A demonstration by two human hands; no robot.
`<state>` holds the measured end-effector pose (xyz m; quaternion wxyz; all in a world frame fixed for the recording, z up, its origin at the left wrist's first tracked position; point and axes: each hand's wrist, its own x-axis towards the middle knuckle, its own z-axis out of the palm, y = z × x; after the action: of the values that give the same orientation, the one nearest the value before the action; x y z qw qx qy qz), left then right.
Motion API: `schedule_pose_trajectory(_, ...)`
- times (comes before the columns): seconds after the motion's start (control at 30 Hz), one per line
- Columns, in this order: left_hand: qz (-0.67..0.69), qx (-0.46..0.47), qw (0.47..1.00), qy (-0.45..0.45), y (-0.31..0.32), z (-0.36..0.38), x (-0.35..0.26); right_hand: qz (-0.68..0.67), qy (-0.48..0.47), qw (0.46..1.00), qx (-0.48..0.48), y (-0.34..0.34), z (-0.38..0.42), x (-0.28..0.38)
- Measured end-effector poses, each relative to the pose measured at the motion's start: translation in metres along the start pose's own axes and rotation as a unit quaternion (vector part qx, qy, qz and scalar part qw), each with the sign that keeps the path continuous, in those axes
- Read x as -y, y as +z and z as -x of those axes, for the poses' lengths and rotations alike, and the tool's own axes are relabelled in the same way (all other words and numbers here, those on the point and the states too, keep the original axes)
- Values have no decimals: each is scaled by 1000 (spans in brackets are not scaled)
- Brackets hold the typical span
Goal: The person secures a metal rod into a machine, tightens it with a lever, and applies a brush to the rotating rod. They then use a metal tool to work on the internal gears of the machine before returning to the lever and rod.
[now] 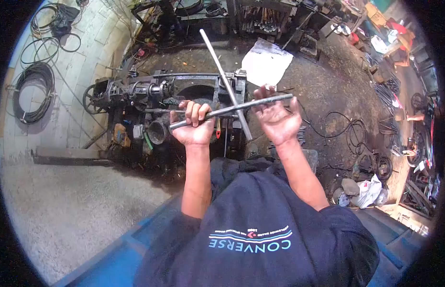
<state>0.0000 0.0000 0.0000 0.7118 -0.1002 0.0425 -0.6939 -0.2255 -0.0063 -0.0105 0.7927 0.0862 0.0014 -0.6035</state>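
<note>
My left hand is closed around one end of a dark metal rod, palm turned up. The rod runs across to my right hand, which is open with its fingers spread and palm up. The rod's far part passes in front of the right palm and fingers. A brighter silver rod slants behind the dark one and crosses it between my hands. Whether the silver rod rests on the machine below cannot be made out. Just beyond my hands lies a greasy, lathe-like machine.
A white sheet lies on the dirty floor beyond my right hand. Coiled black cable is at the left, with a loose hose at the right. Plastic bags sit lower right; a rack of metal bars stands at the back.
</note>
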Motion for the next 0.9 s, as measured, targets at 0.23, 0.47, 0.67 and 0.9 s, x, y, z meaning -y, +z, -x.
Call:
schedule_pose_trajectory(0.23,8,-52,998,-22,-2,-6,67,122,73,989,-37,-1,-13,1)
schedule_pose_trajectory(0.47,-76,-174,982,6,-41,1,44,428,-12,901,-64,-18,-37,85)
schedule_pose_trajectory(0.67,-129,-287,942,115,-69,-10,-10,577,65,769,-268,-141,-49,139)
schedule_pose_trajectory(0.9,-321,-340,881,72,-111,-33,-27,925,-109,350,-105,-142,-70,121)
